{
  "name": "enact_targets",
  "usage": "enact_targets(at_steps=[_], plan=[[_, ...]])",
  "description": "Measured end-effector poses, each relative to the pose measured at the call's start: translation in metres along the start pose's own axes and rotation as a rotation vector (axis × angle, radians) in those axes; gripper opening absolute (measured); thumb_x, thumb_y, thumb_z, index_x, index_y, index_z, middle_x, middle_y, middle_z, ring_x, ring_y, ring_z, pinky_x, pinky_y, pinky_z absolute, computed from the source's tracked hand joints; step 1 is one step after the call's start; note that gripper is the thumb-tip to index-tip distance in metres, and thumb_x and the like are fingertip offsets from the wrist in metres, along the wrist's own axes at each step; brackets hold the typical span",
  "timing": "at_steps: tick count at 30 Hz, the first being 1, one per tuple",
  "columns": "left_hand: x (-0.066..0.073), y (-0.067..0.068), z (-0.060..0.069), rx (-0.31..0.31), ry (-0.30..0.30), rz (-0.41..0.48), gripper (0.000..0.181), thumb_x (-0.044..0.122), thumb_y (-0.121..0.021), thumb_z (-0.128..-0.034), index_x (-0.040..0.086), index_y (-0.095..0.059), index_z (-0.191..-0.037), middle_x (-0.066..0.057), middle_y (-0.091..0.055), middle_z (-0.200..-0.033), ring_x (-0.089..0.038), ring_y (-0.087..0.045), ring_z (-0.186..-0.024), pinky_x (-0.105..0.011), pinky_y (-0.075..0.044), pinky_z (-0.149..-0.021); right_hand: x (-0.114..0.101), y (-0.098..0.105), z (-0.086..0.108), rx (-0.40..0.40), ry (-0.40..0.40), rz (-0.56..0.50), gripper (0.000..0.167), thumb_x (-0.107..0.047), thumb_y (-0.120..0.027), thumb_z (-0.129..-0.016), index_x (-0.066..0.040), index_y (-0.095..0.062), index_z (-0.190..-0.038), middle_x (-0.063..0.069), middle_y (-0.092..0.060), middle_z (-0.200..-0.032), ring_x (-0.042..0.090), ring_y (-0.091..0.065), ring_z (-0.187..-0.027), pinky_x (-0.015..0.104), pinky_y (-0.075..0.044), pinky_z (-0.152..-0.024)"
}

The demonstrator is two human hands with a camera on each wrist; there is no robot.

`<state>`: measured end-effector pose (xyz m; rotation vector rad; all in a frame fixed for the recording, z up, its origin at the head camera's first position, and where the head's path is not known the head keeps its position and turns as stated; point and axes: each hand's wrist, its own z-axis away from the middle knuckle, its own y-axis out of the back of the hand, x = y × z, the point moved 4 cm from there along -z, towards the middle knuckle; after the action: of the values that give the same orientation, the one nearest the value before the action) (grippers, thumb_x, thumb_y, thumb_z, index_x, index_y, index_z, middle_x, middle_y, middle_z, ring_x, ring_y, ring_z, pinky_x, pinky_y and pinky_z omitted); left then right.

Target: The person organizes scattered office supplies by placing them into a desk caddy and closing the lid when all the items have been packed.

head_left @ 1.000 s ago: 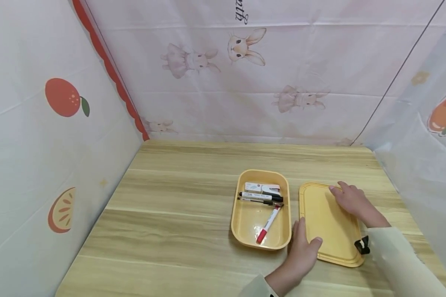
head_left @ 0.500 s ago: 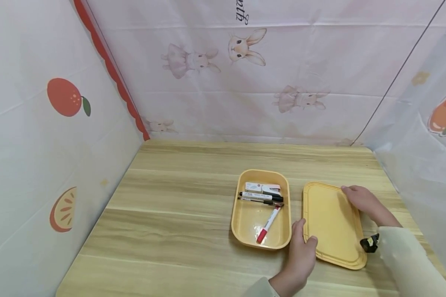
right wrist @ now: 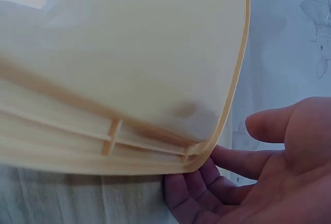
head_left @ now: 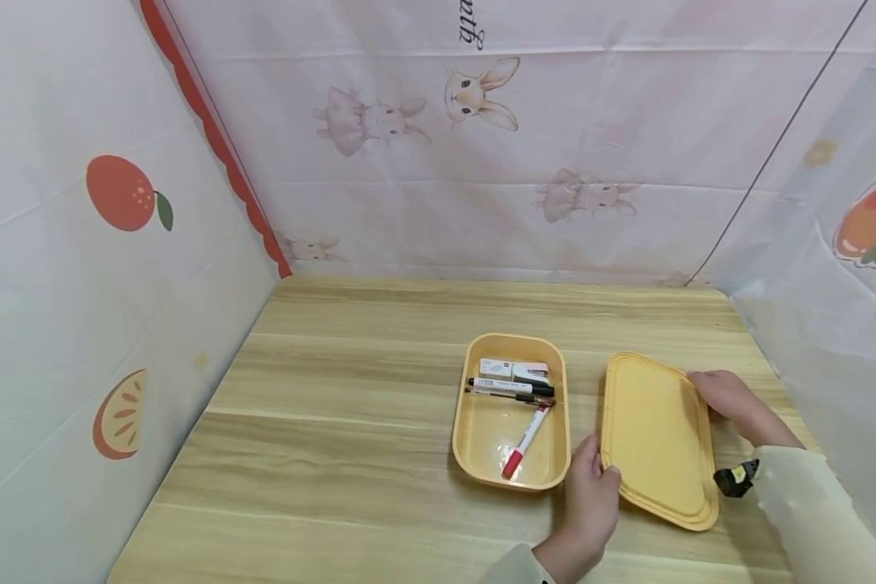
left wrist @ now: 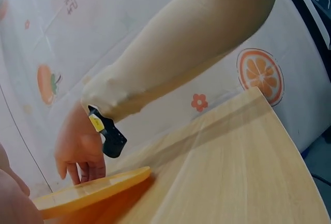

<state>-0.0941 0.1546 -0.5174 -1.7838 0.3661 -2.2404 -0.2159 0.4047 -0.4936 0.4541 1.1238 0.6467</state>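
Note:
A yellow rectangular lid (head_left: 657,438) is held by both hands on the right of the table, its left edge raised off the wood. My left hand (head_left: 588,511) pinches that left edge, thumb on top; the fingers beneath are mostly hidden. At the lid's far right corner, my right hand (head_left: 733,403) has its fingers curled under the rim. In the right wrist view the thumb stands apart from the lid (right wrist: 129,69). Left of the lid sits a yellow open box (head_left: 461,438) holding a red-capped marker (head_left: 526,442), a black-capped marker (head_left: 507,386) and a black pen (head_left: 507,397).
A small white carton (head_left: 495,368) and what looks like a stapler (head_left: 531,373) lie at the box's far end. Wood-grain table (head_left: 321,430) extends to the left. Printed cloth walls (head_left: 423,203) border the table at the back and sides.
The lid has shifted right and its left side has tilted up. My right hand has moved from lying over the lid to its far right corner. The box stays put.

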Motion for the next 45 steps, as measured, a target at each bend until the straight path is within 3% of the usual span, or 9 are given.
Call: enact_targets(at_steps=[5,8,12,17,23,32,37,40,45], plan=[[-0.004,0.005,0.003,0.064,0.048,-0.151,0.049,-0.001,-0.065,-0.0921,0.003,-0.056,-0.14,-0.017,-0.056,-0.145,-0.032,-0.051,-0.137,-0.038,-0.046,-0.107,0.004,0.0,-0.002,0.0,0.033,0.028,0.042,-0.026,-0.032,-0.109,-0.006,-0.048,-0.076,-0.004,-0.041,-0.058,0.015,-0.046,-0.054,0.032,-0.045,-0.056],[-0.006,0.007,0.005,0.067,0.034,-0.217,0.046,0.005,-0.069,-0.092,0.008,-0.061,-0.137,-0.01,-0.063,-0.138,-0.024,-0.058,-0.131,-0.032,-0.05,-0.102,0.008,0.002,-0.002,0.02,0.062,0.048,0.043,-0.021,-0.034,-0.109,0.01,-0.057,-0.09,0.001,-0.047,-0.064,0.016,-0.049,-0.058,0.033,-0.046,-0.058],[-0.01,0.008,0.006,0.056,-0.012,-0.315,0.044,0.012,-0.069,-0.0924,0.018,-0.064,-0.135,0.005,-0.072,-0.123,-0.007,-0.067,-0.112,-0.02,-0.054,-0.09,0.011,0.007,-0.001,0.067,0.093,0.094,0.045,-0.014,-0.037,-0.107,0.023,-0.051,-0.129,0.028,-0.062,-0.093,0.017,-0.057,-0.069,0.032,-0.05,-0.06],[-0.012,0.009,0.008,0.029,-0.014,-0.352,0.039,0.013,-0.069,-0.0929,0.025,-0.068,-0.13,0.016,-0.072,-0.099,0.003,-0.063,-0.084,-0.017,-0.053,-0.07,0.009,0.014,0.002,0.115,0.105,0.165,0.042,-0.01,-0.042,-0.105,0.024,-0.052,-0.127,0.042,-0.056,-0.121,0.02,-0.062,-0.079,0.033,-0.053,-0.063],[-0.009,0.007,0.012,0.005,-0.024,-0.345,0.036,0.011,-0.07,-0.0916,0.023,-0.071,-0.126,0.017,-0.071,-0.093,0.002,-0.061,-0.069,-0.017,-0.051,-0.059,0.008,0.021,0.005,0.116,0.1,0.148,0.039,-0.008,-0.043,-0.105,0.024,-0.052,-0.126,0.041,-0.057,-0.117,0.021,-0.065,-0.08,0.036,-0.058,-0.066],[0.004,0.009,0.022,-0.114,-0.054,-0.348,0.045,0.006,-0.068,-0.0934,0.014,-0.062,-0.137,0.012,-0.071,-0.105,-0.002,-0.064,-0.062,-0.017,-0.051,-0.055,0.005,0.017,0.011,0.106,0.145,0.129,0.038,-0.009,-0.043,-0.107,0.022,-0.052,-0.126,0.029,-0.065,-0.104,0.015,-0.063,-0.075,0.035,-0.057,-0.064],[0.021,0.022,0.027,-0.171,-0.151,-0.382,0.046,0.009,-0.066,-0.0959,0.009,-0.057,-0.141,0.006,-0.07,-0.113,0.002,-0.064,-0.066,-0.015,-0.052,-0.055,-0.01,0.013,0.014,0.112,0.186,0.097,0.038,-0.011,-0.043,-0.108,0.021,-0.053,-0.126,0.021,-0.068,-0.099,0.011,-0.063,-0.071,0.032,-0.058,-0.064],[0.032,0.032,0.027,-0.156,-0.194,-0.4,0.045,0.01,-0.065,-0.0963,0.009,-0.058,-0.141,0.006,-0.067,-0.119,0.003,-0.063,-0.07,-0.014,-0.053,-0.056,-0.021,0.008,0.015,0.099,0.193,0.072,0.039,-0.013,-0.044,-0.108,0.02,-0.052,-0.127,0.02,-0.068,-0.1,0.012,-0.063,-0.072,0.032,-0.059,-0.066],[0.045,0.048,0.027,-0.121,-0.209,-0.421,0.043,0.01,-0.065,-0.0963,0.007,-0.06,-0.139,0.005,-0.067,-0.11,0.002,-0.062,-0.073,-0.014,-0.053,-0.057,-0.037,-0.001,0.017,0.068,0.193,0.031,0.04,-0.015,-0.045,-0.108,0.018,-0.052,-0.13,0.02,-0.067,-0.104,0.014,-0.063,-0.075,0.033,-0.059,-0.069]])
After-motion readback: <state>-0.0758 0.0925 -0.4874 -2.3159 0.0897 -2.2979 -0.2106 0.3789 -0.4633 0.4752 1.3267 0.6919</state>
